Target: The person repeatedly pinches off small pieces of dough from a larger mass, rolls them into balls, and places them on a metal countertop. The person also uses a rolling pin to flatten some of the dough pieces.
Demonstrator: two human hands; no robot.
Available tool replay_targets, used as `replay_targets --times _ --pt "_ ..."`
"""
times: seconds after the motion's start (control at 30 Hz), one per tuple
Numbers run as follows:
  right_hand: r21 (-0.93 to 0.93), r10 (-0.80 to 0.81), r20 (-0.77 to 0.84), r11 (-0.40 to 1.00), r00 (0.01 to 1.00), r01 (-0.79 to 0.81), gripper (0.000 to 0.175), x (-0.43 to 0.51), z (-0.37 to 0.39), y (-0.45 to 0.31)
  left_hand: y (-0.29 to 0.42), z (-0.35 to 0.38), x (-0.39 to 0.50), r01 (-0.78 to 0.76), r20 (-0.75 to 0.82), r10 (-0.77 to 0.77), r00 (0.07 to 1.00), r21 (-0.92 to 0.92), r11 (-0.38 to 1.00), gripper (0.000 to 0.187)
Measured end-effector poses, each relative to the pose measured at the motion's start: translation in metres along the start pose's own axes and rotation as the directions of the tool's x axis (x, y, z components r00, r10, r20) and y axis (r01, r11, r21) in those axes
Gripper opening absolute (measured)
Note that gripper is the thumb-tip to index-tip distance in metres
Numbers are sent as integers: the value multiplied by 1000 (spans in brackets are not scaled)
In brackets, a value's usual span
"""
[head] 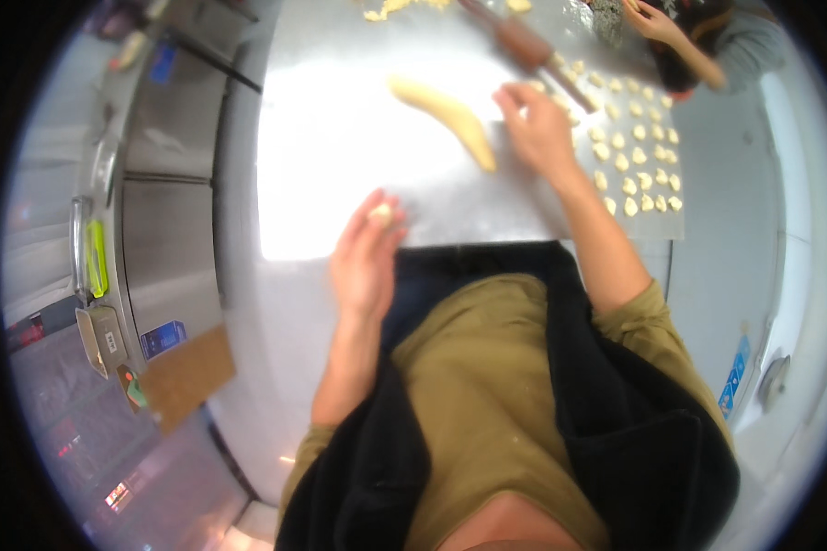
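A small dough piece (381, 213) rests at the fingers of my left hand (364, 265), which is raised by the table's near edge. My right hand (541, 131) is over the metal table (331, 165), its fingers bent towards the thumb; blur hides whether anything is between them. Between and beyond my hands lies a long, curved roll of dough (448, 120), its near end tapered. To the right of my right hand, several small dough pieces (639, 156) sit in loose rows. A rolling pin (524, 43) lies slanted just beyond that hand, among some of the pieces.
Across the table at the far right, another person's hand (651, 24) holds something small. More dough (400, 7) lies at the far edge. On the left stand a steel cabinet (169, 234), a plastic tub (101, 339) and a piece of brown cardboard (189, 377).
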State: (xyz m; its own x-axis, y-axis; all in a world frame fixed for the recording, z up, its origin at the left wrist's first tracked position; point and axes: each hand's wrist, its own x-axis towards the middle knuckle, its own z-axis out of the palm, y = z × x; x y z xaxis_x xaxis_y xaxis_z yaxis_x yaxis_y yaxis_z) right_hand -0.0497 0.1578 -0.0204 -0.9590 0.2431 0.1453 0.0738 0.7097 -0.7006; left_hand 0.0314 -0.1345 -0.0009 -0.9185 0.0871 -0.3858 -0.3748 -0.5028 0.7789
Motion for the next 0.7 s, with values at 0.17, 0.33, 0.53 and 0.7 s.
replay_targets --times 0.17,0.33,0.53,0.7 --pt "-165 -83 -81 984 993 69 57 -46 14 -18 -10 18 11 33 63 -45 997 180 983 43" --pt "-157 60 -10 986 998 -61 41 -50 21 -31 -16 41 20 66 35 -72 997 145 987 41" --pt "168 179 68 968 982 -188 24 -63 -10 -16 -18 52 34 92 -29 -88 996 218 972 39" --pt "785 237 271 507 933 -356 27 -72 -11 -16 -28 62 40 83 -14 -84 996 -25 996 36"
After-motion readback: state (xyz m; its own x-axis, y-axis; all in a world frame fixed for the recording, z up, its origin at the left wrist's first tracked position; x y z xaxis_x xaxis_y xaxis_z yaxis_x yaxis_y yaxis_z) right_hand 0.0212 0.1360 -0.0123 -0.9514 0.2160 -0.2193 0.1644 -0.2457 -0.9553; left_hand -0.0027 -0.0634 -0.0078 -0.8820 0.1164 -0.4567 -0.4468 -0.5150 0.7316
